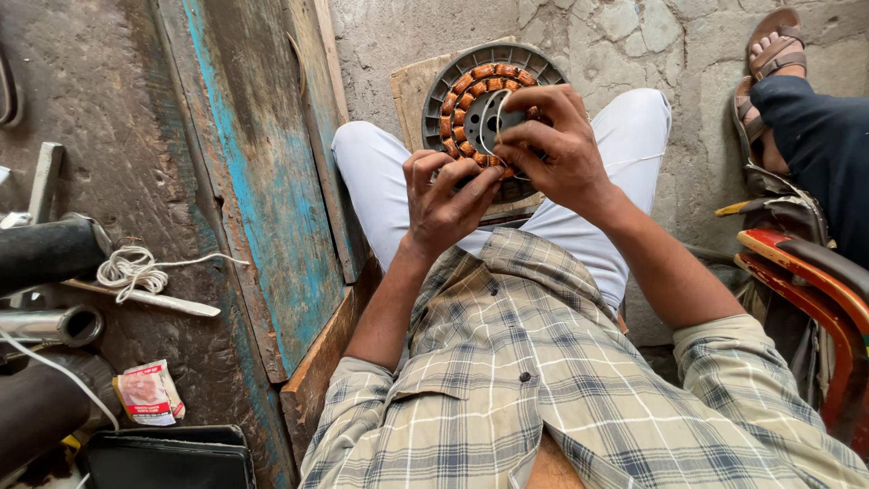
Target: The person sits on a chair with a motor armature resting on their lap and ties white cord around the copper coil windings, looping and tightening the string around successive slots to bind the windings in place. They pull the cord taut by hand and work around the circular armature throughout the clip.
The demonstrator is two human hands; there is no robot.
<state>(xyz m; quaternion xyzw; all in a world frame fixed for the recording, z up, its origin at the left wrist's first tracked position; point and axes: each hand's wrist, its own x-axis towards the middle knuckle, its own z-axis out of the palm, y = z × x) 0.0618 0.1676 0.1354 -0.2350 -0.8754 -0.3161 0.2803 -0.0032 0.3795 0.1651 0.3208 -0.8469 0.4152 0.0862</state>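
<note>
A round grey fan stator (471, 86) with a ring of copper coils (462, 86) rests on my lap, over a wooden board (412, 91). My right hand (557, 145) is on its right side, fingers pinched around a loop of white cord (491, 122) at the centre. My left hand (444, 195) grips the stator's near edge with curled fingers, close under the right hand. My white trousers (380, 181) and checked shirt (534, 380) fill the lower middle.
A worn blue wooden door (253, 181) stands at the left. Beside it lie a coil of white string (131, 270), metal pipes (54, 326), a small packet (149, 394) and a black case (167, 457). Another person's sandalled foot (774, 50) and a red chair (806, 272) are at the right.
</note>
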